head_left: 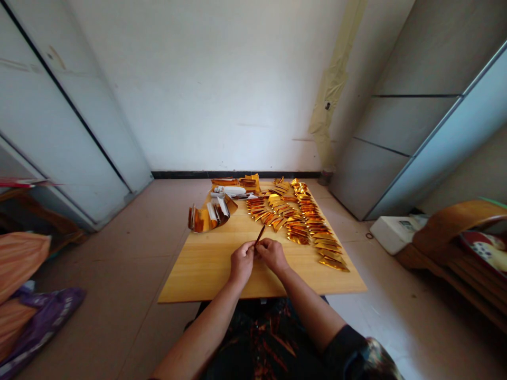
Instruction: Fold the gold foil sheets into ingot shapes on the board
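Note:
Above the front half of a wooden table (206, 272), my left hand (242, 260) and my right hand (272, 254) meet, with fingers closed on one narrow piece of folded gold foil paper (260, 234). Its dark pointed end sticks up between them; the lower part is hidden by my fingers. Beyond my hands lie rows of folded gold foil pieces (291, 210), overlapping one another. A longer row (319, 227) of the same pieces runs down the table's right side. At the back left stand curled stacks of gold and white paper sheets (212, 214).
A white wall (222, 95) rises behind the table. Grey cabinets (400, 116) stand at the right and a pale cabinet (71, 116) at the left. A white box (392, 235) and wooden furniture (447, 237) are at the right; orange and purple bags (47, 322) lie at the left.

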`<state>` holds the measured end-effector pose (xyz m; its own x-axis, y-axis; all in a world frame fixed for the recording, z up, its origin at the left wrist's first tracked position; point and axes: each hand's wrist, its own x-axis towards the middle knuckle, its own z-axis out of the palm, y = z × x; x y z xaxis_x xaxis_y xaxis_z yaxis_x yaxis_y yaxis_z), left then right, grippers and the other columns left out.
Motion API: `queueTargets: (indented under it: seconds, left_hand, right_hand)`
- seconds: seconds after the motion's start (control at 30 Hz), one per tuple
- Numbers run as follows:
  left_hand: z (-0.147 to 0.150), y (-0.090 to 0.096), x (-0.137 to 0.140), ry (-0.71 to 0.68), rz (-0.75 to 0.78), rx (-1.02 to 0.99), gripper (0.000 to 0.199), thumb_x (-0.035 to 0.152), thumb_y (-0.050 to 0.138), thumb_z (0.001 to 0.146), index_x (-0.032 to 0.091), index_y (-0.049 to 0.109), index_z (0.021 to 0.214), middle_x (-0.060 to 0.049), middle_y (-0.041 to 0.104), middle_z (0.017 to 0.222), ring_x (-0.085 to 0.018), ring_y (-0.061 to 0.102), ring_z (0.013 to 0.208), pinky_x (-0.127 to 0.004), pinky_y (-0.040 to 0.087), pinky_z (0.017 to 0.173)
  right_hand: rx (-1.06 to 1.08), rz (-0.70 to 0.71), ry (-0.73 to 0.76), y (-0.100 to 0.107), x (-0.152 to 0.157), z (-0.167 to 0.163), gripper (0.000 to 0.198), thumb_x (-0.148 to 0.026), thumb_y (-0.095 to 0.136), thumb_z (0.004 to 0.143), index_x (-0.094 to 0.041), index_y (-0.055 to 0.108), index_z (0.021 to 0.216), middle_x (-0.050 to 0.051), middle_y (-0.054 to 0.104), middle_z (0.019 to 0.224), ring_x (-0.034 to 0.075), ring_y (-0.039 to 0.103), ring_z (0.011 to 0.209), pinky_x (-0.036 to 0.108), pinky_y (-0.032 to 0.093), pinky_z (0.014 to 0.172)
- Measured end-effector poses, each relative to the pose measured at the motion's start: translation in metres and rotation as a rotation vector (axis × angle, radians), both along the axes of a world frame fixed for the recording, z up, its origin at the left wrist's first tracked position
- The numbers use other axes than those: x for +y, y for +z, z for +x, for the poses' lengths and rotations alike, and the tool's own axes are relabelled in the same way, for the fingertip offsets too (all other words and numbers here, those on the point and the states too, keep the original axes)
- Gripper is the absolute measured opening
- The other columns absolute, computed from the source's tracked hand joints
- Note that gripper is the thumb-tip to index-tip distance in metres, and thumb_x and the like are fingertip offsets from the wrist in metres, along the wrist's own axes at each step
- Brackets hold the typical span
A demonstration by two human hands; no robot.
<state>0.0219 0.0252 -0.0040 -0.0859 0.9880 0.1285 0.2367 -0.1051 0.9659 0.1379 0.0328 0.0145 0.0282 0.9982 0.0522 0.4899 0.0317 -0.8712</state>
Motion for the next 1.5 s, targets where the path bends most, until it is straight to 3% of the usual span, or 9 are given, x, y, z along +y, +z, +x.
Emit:
queueTargets:
  seconds: [0.3,0.5,1.07,1.33,1.5]
  left_hand:
    - [0.004,0.003,-0.005,0.082,0.082,0.258,0.032,0.011,0.044,0.082,0.017,0.067,0.104,-0.008,0.072,0.099,-0.021,0.068,0.091,-0.031,0.052,0.083]
    - [0.004,0.002,-0.005,0.080,0.116,0.295,0.036,0.009,0.044,0.081,0.017,0.064,0.110,-0.008,0.072,0.099,-0.020,0.068,0.089,-0.029,0.053,0.079]
    - [0.000,0.000,-0.004,0.022,0.121,0.155,0.023,0.019,0.049,0.079,0.018,0.067,0.093,-0.004,0.073,0.089,-0.016,0.068,0.083,-0.025,0.053,0.076]
    - [0.000,-0.008,0.000,0.025,0.077,0.052,0.025,0.018,0.047,0.080,0.017,0.065,0.097,-0.006,0.072,0.094,-0.018,0.067,0.088,-0.029,0.052,0.080]
    - [-0.001,-0.010,0.004,0.044,0.043,0.023,0.029,0.015,0.047,0.079,0.016,0.062,0.104,-0.006,0.072,0.094,-0.017,0.067,0.084,-0.027,0.052,0.077]
  right_hand:
    - [-0.131,0.019,-0.058,0.002,-0.004,-0.004,0.017,-0.017,0.053,0.077,-0.018,0.069,0.071,0.003,0.069,0.069,0.014,0.061,0.065,0.019,0.040,0.060]
    - [-0.156,0.014,-0.069,0.002,-0.004,-0.004,0.017,-0.015,0.052,0.076,-0.017,0.068,0.070,0.002,0.068,0.067,0.013,0.060,0.063,0.019,0.039,0.059]
    - [0.108,-0.069,0.040,-0.003,0.001,0.006,0.019,-0.027,0.055,0.079,-0.015,0.069,0.074,0.000,0.066,0.061,0.011,0.058,0.055,0.018,0.043,0.053]
    - [-0.041,0.053,0.029,-0.002,-0.002,0.006,0.014,-0.025,0.056,0.078,-0.018,0.067,0.072,-0.001,0.066,0.062,0.012,0.059,0.060,0.018,0.041,0.056]
    - [-0.044,0.056,0.039,-0.002,-0.003,0.004,0.009,-0.023,0.059,0.075,-0.018,0.064,0.069,-0.001,0.065,0.063,0.012,0.058,0.061,0.018,0.041,0.057]
